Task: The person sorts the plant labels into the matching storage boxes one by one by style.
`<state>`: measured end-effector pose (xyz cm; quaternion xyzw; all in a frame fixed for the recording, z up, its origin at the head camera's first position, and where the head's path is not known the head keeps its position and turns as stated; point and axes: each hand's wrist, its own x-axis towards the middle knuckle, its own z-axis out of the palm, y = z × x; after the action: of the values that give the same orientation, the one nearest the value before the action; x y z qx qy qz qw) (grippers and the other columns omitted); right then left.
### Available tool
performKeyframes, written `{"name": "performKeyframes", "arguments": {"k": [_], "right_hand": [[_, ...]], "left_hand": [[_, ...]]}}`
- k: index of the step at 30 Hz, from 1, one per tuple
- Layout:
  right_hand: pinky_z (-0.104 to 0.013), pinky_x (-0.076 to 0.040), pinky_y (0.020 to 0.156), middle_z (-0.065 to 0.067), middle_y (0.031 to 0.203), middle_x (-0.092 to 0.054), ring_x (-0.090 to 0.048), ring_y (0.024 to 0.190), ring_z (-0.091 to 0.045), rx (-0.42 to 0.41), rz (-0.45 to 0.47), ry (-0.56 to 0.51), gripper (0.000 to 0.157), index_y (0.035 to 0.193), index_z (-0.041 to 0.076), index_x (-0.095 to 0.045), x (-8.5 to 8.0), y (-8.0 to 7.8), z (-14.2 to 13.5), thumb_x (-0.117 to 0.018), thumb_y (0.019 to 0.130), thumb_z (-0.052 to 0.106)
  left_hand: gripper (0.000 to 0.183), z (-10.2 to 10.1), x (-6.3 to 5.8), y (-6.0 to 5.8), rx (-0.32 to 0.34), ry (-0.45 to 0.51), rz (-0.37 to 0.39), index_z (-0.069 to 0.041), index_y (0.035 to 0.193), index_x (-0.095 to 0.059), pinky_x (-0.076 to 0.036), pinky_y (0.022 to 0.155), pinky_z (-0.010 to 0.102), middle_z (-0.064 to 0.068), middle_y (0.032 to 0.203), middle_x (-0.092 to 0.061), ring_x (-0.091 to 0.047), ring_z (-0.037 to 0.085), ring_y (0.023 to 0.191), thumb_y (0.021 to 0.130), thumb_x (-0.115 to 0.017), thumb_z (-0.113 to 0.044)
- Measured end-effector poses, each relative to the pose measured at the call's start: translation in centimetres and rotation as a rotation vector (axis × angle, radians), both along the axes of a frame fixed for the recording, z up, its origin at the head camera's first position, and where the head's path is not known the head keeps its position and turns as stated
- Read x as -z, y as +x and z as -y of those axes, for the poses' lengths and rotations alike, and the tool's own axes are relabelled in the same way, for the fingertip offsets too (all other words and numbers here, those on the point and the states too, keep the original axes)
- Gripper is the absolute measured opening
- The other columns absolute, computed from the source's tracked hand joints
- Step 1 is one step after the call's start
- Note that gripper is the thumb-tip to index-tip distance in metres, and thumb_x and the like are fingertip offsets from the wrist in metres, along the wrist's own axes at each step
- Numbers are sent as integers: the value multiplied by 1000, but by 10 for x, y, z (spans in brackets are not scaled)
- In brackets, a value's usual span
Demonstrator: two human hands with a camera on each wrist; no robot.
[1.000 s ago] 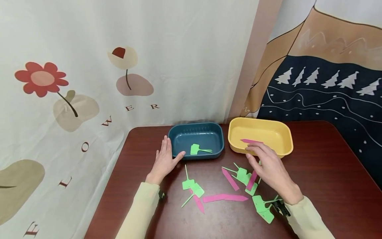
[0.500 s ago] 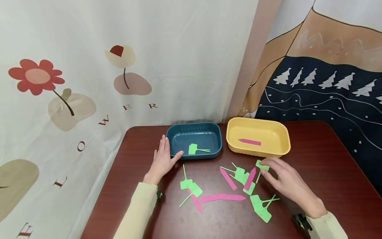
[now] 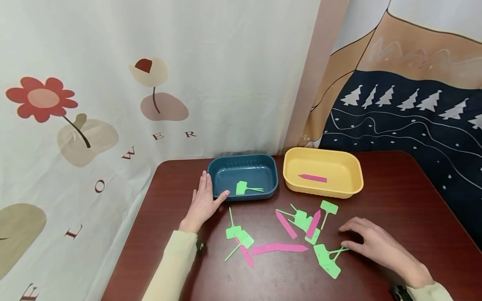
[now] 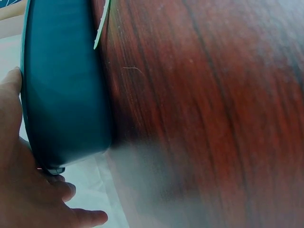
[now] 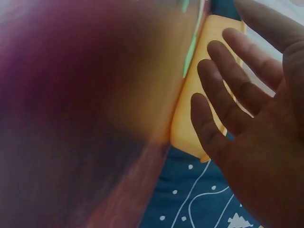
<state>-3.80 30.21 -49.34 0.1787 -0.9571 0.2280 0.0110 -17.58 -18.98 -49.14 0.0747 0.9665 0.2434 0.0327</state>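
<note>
My left hand (image 3: 201, 205) rests at the near left corner of a dark blue bin (image 3: 248, 173), fingers along its left side and thumb at the front rim. Two overlapping green T-shaped plant labels (image 3: 242, 188) lie in that bin. My right hand (image 3: 382, 248) hovers with fingers loosely bent and nothing held, just right of overlapping green T-shaped labels (image 3: 326, 261). In the right wrist view its fingers (image 5: 216, 80) are spread apart. A single pink pointed plant label (image 3: 313, 178) lies in the yellow bin (image 3: 340, 173).
More green labels (image 3: 301, 218) and pink labels (image 3: 286, 225) lie mixed at mid-table. One green label (image 3: 329, 207) lies alone before the yellow bin. Two pink labels (image 3: 279, 248) overlap nearer me; another green-and-pink cluster (image 3: 245, 238) lies left. A curtain (image 3: 226, 83) hangs behind the table.
My right hand has drawn back from the yellow bin toward the near right, letting go of the pink label, which now lies inside. My left hand stays at the blue bin.
</note>
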Motion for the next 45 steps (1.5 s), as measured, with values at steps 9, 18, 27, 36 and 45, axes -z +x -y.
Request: {"name": "performKeyframes", "arguments": {"k": [9,18,27,36,45], "right_hand": [[-28,-50,79,22,103,-56,-55,95,-6,-102,-130,-1,34,100,30,-73,21,13,-4,-94,73,25],[-21,-43,78,23,98,-53,-51,90,-3,-176,-181,-14,38,92,34,-70,26,12,-6,-92,72,12],[-14,-39,75,26,90,-52,-50,84,0,-215,-198,-46,40,86,36,-66,26,7,-5,-89,73,6],[-13,-38,71,27,86,-50,-49,81,2,-222,-208,-49,42,83,37,-63,25,4,-3,-88,75,4],[-13,-38,72,28,87,-50,-49,82,3,-206,-213,-40,44,83,38,-62,24,4,-2,-88,75,3]], "left_hand": [[112,1,-2,0,3,-11,6,4,163,-4,-15,119,69,16,173,8,-4,40,158,97,-45,-76],[111,0,0,0,7,-13,-3,5,163,-4,-14,119,70,19,172,6,-4,41,158,97,-46,-75],[111,0,-1,1,-3,2,8,3,164,-4,-13,120,68,17,173,7,-1,37,159,97,-47,-75],[107,-1,-1,1,3,-3,-11,6,163,-6,-15,119,69,19,173,4,-4,37,159,100,-50,-69],[107,-2,-1,1,-1,-7,-14,6,163,-6,-15,119,69,20,173,4,-5,38,158,100,-49,-69]]}}
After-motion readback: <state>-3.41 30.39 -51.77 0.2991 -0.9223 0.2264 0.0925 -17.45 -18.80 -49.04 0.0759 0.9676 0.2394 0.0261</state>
